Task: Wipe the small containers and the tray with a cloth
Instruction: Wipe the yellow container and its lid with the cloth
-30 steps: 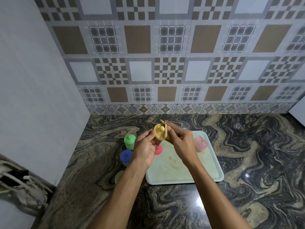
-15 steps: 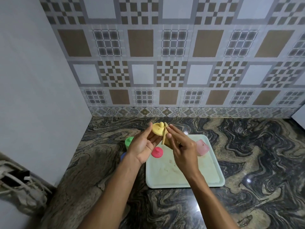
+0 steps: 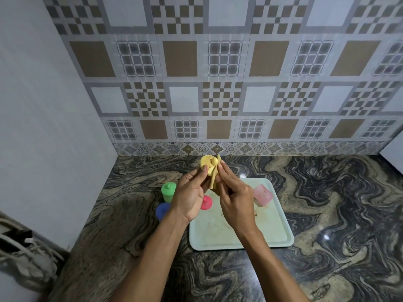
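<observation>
The swirled dark marble counter point(image 3: 327, 192) carries the pale green rectangular plastic tray point(image 3: 281, 240), smudged, with a translucent pink plastic container point(image 3: 262, 195) lying near its far right corner. The left hand point(image 3: 189, 197) grips the small yellow lidded plastic container point(image 3: 207, 164), raised above the tray's far edge. The right hand point(image 3: 235, 203) pinches the thin tan cloth point(image 3: 213, 180) against its side. This container looks light, rigid and slick, so it is probably best held round the body, opposite the soft cloth.

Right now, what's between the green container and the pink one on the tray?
Between the green container and pink container, the head view shows a red piece at the left edge of the tray; the left hand and right hand cross in front.
</observation>
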